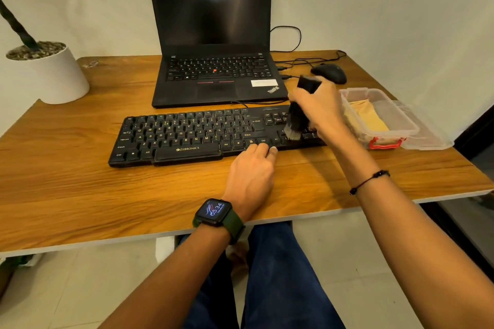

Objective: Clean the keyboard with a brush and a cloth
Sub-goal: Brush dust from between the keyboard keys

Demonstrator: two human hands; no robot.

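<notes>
On a wooden desk against a pale wall, the right hand grips one black soft-bristled brush on the right end of the one black plastic keyboard. The left hand's curled fingertips steady its front edge. A hard sweep could flick dust onto the folded yellow cloth in the single clear plastic box just beside.

We see a wood-grain tabletop with a pale edge. Directly on it lie a black keyboard near the front, an open black laptop behind it, and a black mouse to the laptop's right with dark cables beside it. At the right edge stands a clear plastic box, its lid beside it. A white plant pot overlaps the far left corner.
</notes>
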